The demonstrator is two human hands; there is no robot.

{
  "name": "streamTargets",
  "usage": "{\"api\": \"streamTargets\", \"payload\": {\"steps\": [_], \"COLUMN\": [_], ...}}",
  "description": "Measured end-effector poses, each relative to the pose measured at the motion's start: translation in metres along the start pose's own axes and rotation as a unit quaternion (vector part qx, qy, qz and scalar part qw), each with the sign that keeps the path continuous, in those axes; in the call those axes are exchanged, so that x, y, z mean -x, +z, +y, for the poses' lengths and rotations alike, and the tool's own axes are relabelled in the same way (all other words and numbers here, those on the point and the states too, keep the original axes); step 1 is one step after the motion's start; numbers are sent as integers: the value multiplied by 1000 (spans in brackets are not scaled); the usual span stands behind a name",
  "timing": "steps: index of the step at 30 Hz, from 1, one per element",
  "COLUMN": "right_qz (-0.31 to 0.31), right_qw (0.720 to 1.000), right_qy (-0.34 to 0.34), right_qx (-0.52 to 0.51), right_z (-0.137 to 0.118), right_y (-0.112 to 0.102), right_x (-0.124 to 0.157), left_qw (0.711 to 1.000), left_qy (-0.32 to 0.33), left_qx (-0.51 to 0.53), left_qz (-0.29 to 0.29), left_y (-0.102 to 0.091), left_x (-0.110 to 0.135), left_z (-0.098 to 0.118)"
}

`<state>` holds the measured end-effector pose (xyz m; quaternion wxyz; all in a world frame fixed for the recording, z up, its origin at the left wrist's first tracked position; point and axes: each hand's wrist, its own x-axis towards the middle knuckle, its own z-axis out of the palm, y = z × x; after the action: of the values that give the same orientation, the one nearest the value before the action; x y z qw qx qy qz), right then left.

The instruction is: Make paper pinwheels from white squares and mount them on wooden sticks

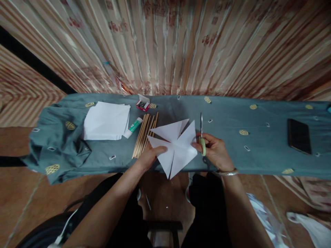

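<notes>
A white paper sheet (182,146), cut inward along several slits toward its middle, is held up over the near edge of the table. My left hand (150,155) pinches its left side, thumb on top. On the right, my right hand (216,150) grips the sheet's edge between thumb and fingers. That same hand also carries scissors (202,144) with pale green handles, blades pointing away from me. Just behind my left hand lie several thin wooden sticks (142,135), partly covered by the paper. Beside them is a glue stick (133,127) with a green label.
A stack of white paper (107,122) lies at the left of the cloth-covered table (227,119). Behind the sticks stands a small open red-and-white box (143,103) of dark little pieces. A black phone-like object (299,136) rests far right. A patterned curtain (176,44) hangs behind the table.
</notes>
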<state>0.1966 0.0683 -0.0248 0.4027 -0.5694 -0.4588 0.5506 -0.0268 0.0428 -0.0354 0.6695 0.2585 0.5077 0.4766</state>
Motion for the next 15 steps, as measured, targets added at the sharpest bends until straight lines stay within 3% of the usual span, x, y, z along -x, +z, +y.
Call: {"api": "streamTargets", "payload": {"steps": [7, 10, 13, 15], "right_qz": [103, 136, 158, 170], "right_qw": [994, 989, 983, 980], "right_qy": [-6, -13, -19, -20], "right_qx": [-31, -53, -89, -103], "right_z": [2, 2, 0, 0], "right_y": [7, 10, 15, 19], "right_x": [-6, -9, -11, -11], "left_qw": [988, 983, 987, 995], "left_qy": [49, 29, -14, -15], "left_qx": [132, 159, 149, 84], "left_qz": [-68, -90, -61, -46], "left_y": [3, 1, 2, 4], "left_x": [-5, -4, -2, 0], "left_z": [6, 5, -3, -11]}}
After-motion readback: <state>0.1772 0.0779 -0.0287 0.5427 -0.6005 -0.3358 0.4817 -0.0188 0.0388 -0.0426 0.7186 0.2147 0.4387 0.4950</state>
